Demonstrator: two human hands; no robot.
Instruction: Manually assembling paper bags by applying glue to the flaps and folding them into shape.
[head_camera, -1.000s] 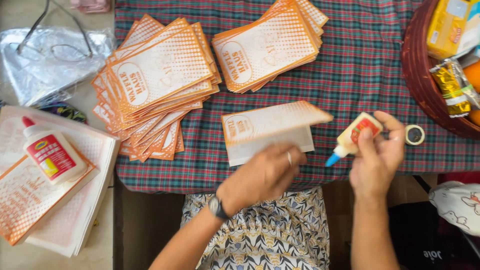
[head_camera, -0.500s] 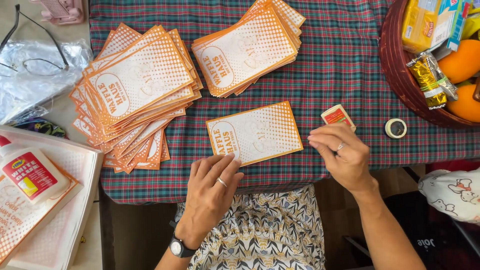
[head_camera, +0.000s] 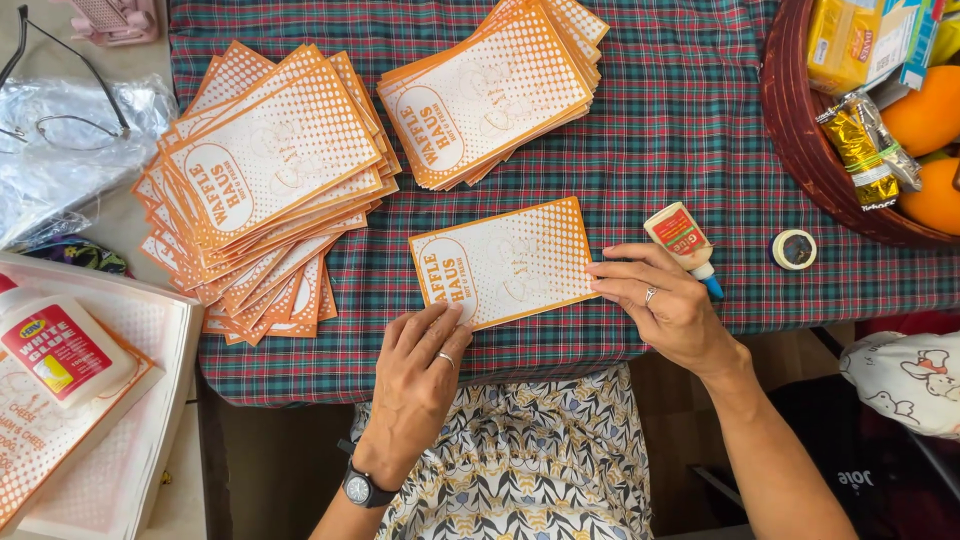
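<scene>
- Two hands rest flat, fingers loose, grasping nothing: left hand (head_camera: 425, 372) and right hand (head_camera: 668, 305) press one orange-and-white card (head_camera: 505, 262).
- Card lies near the table's (head_camera: 700, 130) front edge.
- Small glue bottle (head_camera: 682, 240) lies just beside the right hand.

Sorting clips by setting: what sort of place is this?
Probably a home table used for craft work: a plaid tablecloth, a basket of fruit and snacks, and stacks of orange printed paper sleeves beside a small glue bottle.
</scene>
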